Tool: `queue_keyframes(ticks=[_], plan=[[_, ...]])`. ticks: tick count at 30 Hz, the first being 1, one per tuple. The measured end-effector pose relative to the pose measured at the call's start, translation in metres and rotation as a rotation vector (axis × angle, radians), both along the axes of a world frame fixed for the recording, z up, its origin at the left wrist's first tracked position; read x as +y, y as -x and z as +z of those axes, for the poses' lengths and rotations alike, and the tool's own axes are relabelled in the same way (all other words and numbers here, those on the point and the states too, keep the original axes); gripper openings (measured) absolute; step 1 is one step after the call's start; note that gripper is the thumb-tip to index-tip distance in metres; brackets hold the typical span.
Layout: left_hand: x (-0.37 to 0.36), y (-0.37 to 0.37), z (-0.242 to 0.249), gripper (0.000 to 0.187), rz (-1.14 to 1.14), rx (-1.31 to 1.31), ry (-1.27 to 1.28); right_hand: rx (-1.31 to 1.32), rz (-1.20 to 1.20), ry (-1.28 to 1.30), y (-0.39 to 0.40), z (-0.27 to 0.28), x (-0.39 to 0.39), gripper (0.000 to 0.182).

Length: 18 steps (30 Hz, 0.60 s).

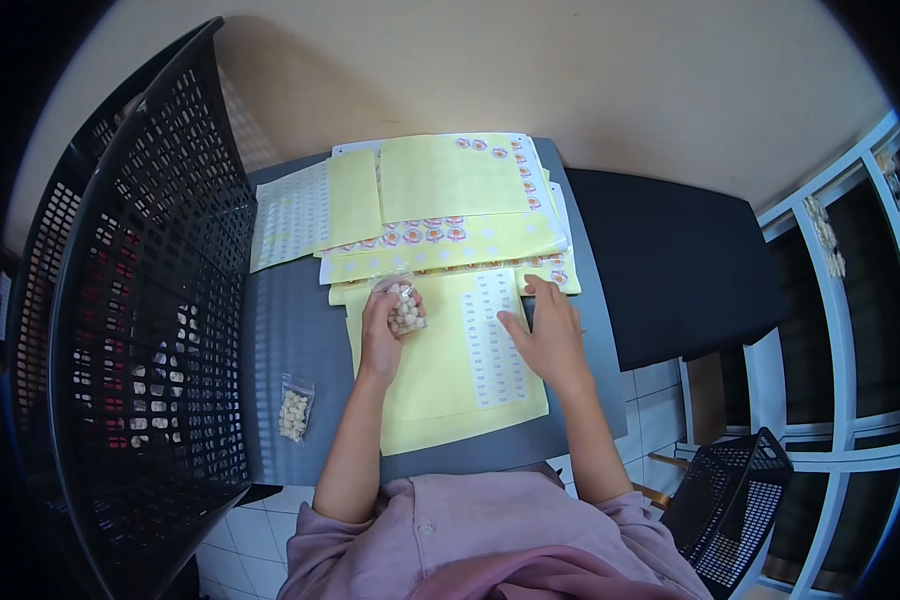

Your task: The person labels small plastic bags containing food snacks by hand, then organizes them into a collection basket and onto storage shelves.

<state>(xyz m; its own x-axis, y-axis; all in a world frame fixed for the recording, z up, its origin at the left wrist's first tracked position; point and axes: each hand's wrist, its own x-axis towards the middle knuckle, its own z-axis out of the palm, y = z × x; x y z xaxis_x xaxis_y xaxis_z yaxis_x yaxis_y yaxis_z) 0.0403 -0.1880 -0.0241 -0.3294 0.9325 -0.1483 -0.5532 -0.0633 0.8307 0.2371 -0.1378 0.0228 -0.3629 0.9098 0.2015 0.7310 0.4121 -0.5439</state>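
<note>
My left hand (381,325) is closed around a clear plastic bag (407,308) filled with small whitish round pieces, held over a yellow label sheet (425,385). Columns of small white printed labels (495,345) run down the right part of that sheet. Over those labels is my right hand (553,330), its thumb and fingers spread apart with nothing visible between them. A second small bag (294,412) of similar pale pieces lies on the grey table at the left, apart from both hands.
Stacked yellow sticker sheets (453,180) with round orange-and-red prints cover the table's back. A large black perforated basket (155,300) stands along the left side. At right are a black-covered surface (670,265), a smaller black basket (725,510) and a white-framed rack (838,370).
</note>
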Motion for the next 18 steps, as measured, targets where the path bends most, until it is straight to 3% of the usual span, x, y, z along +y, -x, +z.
queue_keyframes(ticks=[3,8,12,15,17,18], plan=[[-0.001,0.003,-0.006,0.022,-0.018,-0.064,0.026,-0.006,-0.04,0.023,0.005,-0.007,0.0,0.048],[-0.002,-0.002,0.0,0.023,0.0,-0.003,0.0,0.248,-0.016,0.079,0.014,-0.018,0.015,0.04],[-0.007,-0.004,0.001,0.018,-0.012,0.018,-0.003,0.222,-0.008,-0.004,0.019,-0.008,0.015,0.037],[-0.009,-0.005,-0.001,0.021,-0.006,0.174,-0.076,0.405,0.061,-0.02,0.022,-0.005,0.016,0.029],[-0.013,-0.006,0.009,0.033,-0.005,0.676,-0.041,0.779,0.085,0.285,0.024,-0.006,0.014,0.022],[-0.012,-0.005,0.015,0.033,-0.003,0.677,-0.042,0.78,0.087,0.284,0.023,-0.005,0.015,0.022]])
